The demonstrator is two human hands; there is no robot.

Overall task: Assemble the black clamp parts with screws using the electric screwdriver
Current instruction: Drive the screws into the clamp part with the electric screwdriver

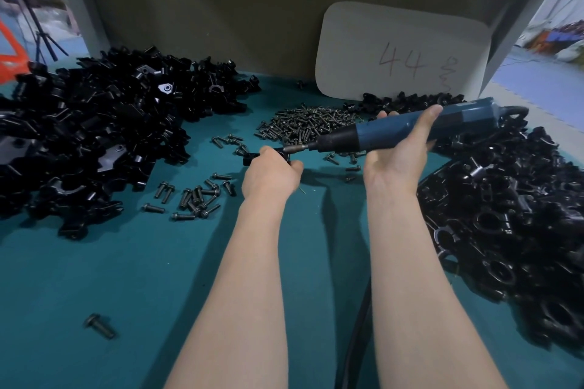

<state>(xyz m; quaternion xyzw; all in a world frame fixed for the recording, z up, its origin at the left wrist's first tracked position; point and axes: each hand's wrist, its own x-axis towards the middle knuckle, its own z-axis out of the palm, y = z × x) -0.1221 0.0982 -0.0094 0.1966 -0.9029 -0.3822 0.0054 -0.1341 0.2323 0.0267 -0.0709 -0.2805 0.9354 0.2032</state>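
My left hand (272, 172) grips a small black clamp part (251, 158) on the teal table; most of the part is hidden under my fingers. My right hand (398, 148) is wrapped around the blue electric screwdriver (395, 133), which lies almost level and points left. Its metal bit (295, 148) touches the clamp just above my left thumb. A heap of loose screws (303, 123) lies right behind both hands.
A big pile of black clamp parts (94, 133) fills the left side, and another pile (512, 224) fills the right. Several screws (197, 196) are scattered left of my left wrist; one screw (100, 325) lies near the front. A white card marked 44 (401, 54) leans at the back.
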